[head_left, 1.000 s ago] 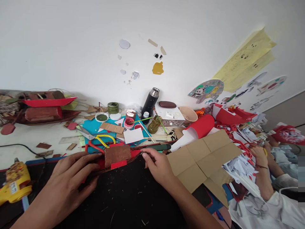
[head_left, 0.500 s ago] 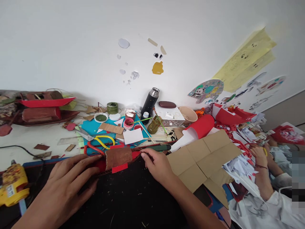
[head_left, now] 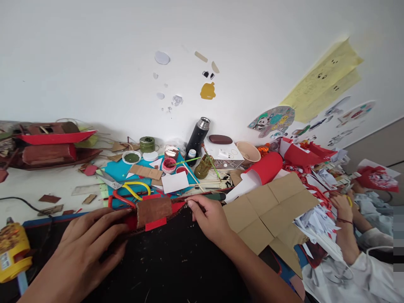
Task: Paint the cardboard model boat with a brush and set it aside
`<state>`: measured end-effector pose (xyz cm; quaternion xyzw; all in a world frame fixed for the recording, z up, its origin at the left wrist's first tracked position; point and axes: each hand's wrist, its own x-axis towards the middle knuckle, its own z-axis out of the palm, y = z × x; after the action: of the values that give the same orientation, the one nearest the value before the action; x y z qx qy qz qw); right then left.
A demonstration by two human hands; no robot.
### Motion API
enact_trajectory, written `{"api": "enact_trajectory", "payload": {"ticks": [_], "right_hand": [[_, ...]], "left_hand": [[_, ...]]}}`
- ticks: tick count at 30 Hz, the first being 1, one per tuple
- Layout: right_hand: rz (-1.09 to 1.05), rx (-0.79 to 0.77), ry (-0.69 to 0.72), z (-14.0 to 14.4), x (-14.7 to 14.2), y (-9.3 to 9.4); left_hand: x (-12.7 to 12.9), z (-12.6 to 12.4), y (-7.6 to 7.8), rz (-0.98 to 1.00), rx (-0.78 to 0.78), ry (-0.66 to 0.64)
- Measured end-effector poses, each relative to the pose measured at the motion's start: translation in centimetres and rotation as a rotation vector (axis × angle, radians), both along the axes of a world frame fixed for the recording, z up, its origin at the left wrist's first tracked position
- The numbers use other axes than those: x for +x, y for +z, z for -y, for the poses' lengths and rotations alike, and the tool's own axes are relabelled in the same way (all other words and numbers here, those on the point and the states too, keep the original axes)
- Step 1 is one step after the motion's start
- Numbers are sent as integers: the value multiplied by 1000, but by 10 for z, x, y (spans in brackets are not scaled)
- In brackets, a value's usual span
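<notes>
On the black mat [head_left: 176, 265] lies a small model boat [head_left: 154, 211], with a brown curved cover over a red inside and red tabs at the cover's edges. My left hand [head_left: 91, 240] grips the boat's left end, its fingers laid over and hiding that part. At the other end my right hand [head_left: 210, 216] has thumb and forefinger pinched on a thin brown stick [head_left: 180, 200] over the red hull. Right behind the boat are scissors [head_left: 135, 190] with yellow and red handles. A dark green-handled tool [head_left: 216, 196] lies just past my right hand.
Two finished-looking model boats [head_left: 57, 155] stand at left, above a yellow glue gun [head_left: 14, 252]. Paint pots [head_left: 169, 165], a black flask [head_left: 198, 134] and a white box [head_left: 225, 153] line the wall. Cardboard [head_left: 268, 210] lies at right, beside a co-worker's arm [head_left: 345, 227].
The view has shifted slightly, so most things sit a little further left. Both hands keep their hold on the boat and stick, with hardly any movement.
</notes>
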<state>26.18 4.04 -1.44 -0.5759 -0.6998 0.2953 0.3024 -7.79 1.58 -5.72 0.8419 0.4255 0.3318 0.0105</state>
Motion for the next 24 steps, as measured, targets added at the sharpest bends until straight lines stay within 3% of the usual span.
{"api": "enact_trajectory", "payload": {"ticks": [4,9,15,19,24], "right_hand": [[-116,50,-79,-3,4,14],[-330,64,-286,-10,23,24],[-679,-172,-418,-11,39,4],[-755,-216,-460,-11,45,-5],[-838,-244,-489,-24,52,-2]], "left_hand": [[1,0,0,86,-29,34],[-1,1,-9,114,-56,41],[-5,-4,-17,69,29,7],[-6,-7,-16,32,89,-22],[-6,-8,-20,37,75,-15]]}}
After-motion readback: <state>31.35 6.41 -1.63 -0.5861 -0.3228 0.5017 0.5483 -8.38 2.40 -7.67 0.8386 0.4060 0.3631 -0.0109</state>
